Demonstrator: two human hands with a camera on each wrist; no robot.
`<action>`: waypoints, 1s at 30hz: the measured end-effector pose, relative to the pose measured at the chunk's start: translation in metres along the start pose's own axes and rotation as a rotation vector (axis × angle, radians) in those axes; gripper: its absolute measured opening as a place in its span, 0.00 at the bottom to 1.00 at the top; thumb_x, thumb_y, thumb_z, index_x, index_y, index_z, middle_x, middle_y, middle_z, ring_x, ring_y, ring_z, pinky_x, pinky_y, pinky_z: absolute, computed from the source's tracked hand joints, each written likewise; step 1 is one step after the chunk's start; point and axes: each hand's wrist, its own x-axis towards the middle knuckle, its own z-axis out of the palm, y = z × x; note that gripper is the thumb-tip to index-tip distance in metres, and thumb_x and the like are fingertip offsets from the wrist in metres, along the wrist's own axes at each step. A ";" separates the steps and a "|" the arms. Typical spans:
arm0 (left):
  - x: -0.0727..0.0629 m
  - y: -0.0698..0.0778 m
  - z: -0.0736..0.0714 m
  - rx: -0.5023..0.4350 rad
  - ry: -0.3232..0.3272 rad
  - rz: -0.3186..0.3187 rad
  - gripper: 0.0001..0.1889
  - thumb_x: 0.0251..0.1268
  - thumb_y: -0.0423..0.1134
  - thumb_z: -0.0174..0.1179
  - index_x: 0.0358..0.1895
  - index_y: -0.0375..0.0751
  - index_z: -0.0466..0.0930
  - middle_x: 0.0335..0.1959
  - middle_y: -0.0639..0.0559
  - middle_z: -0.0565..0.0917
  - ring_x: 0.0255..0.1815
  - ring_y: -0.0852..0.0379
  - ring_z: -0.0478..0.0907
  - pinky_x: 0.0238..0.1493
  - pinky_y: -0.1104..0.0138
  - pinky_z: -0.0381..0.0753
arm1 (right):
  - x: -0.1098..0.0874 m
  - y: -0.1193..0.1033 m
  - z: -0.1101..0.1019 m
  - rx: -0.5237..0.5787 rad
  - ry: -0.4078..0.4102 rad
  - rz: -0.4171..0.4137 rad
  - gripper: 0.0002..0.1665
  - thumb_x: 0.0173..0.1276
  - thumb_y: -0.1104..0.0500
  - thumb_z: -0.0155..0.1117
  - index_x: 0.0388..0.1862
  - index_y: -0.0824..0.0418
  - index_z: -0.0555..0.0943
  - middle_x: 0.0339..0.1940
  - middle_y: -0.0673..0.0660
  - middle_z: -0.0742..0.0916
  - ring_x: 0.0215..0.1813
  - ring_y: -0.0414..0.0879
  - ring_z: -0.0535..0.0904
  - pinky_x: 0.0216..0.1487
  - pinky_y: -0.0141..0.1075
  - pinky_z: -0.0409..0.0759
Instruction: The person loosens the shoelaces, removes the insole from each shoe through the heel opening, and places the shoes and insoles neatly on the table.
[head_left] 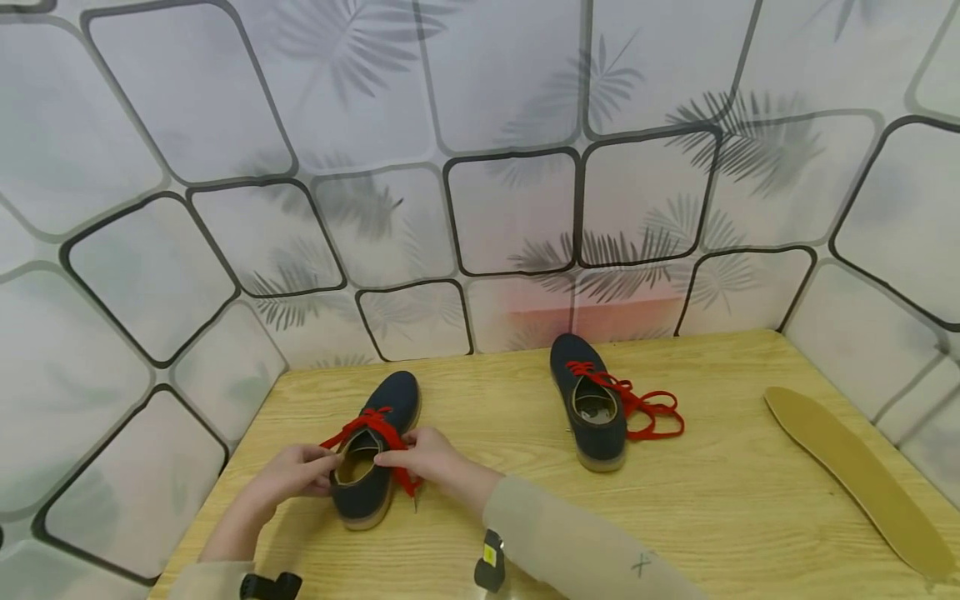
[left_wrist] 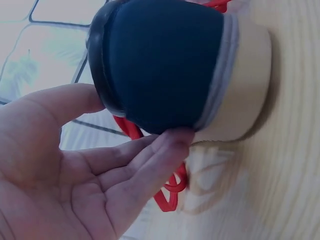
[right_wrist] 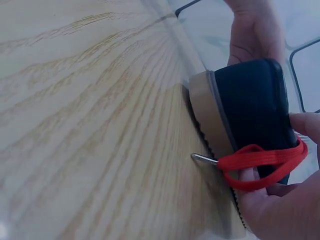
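Note:
A dark blue lace-up shoe (head_left: 362, 498) stands on the left of the table, toe pointing away, its tan insole visible through the opening. My left hand (head_left: 295, 472) grips the left side of its collar, thumb at the rim and fingers along the outside. My right hand (head_left: 429, 457) grips the opposite side, thumb over the rim. A red shoelace (right_wrist: 265, 159) loops over that side near the right fingers, and its metal tip (right_wrist: 204, 159) sticks out towards the table. In the left wrist view, the heel (left_wrist: 165, 65) shows up close with its pale sole.
A second dark blue shoe (head_left: 597, 442) stands farther back, with loose red laces (head_left: 656, 417) spilling to its right. A tan insole (head_left: 855, 475) lies along the right edge of the wooden table (head_left: 705, 492). Patterned curtain (head_left: 517, 208) encloses the back and sides.

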 end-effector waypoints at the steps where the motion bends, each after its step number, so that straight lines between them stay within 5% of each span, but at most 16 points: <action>1: 0.000 0.000 0.001 -0.009 0.005 -0.006 0.29 0.81 0.42 0.57 0.64 0.11 0.72 0.41 0.41 0.86 0.36 0.60 0.85 0.45 0.63 0.93 | 0.000 -0.001 0.000 -0.028 0.011 0.007 0.36 0.66 0.55 0.78 0.67 0.72 0.79 0.51 0.58 0.89 0.39 0.42 0.80 0.43 0.32 0.83; 9: -0.001 0.003 0.015 -0.036 0.052 0.023 0.26 0.80 0.42 0.60 0.59 0.14 0.78 0.43 0.37 0.89 0.36 0.57 0.89 0.44 0.61 0.94 | 0.001 -0.005 -0.003 -0.117 0.106 -0.016 0.29 0.64 0.51 0.80 0.56 0.68 0.84 0.46 0.55 0.88 0.41 0.43 0.80 0.41 0.33 0.82; 15: -0.002 0.009 0.027 -0.106 0.072 0.010 0.27 0.80 0.45 0.60 0.58 0.15 0.78 0.39 0.43 0.89 0.37 0.58 0.89 0.46 0.61 0.94 | 0.001 -0.005 -0.013 -0.023 0.104 -0.024 0.14 0.61 0.62 0.74 0.44 0.68 0.86 0.32 0.53 0.84 0.25 0.42 0.75 0.27 0.29 0.75; 23: -0.002 0.016 0.033 -0.187 0.015 0.010 0.31 0.81 0.46 0.58 0.65 0.13 0.70 0.49 0.36 0.87 0.44 0.55 0.89 0.52 0.61 0.93 | -0.005 -0.011 -0.032 -0.061 0.077 -0.039 0.15 0.62 0.65 0.72 0.47 0.70 0.87 0.39 0.58 0.88 0.32 0.44 0.80 0.36 0.34 0.84; 30: 0.002 0.026 0.038 -0.254 -0.047 0.027 0.32 0.83 0.48 0.56 0.69 0.16 0.66 0.56 0.34 0.83 0.49 0.56 0.86 0.57 0.60 0.91 | -0.009 -0.014 -0.049 -0.068 0.070 -0.054 0.15 0.60 0.64 0.71 0.46 0.70 0.87 0.38 0.57 0.87 0.32 0.44 0.79 0.35 0.32 0.82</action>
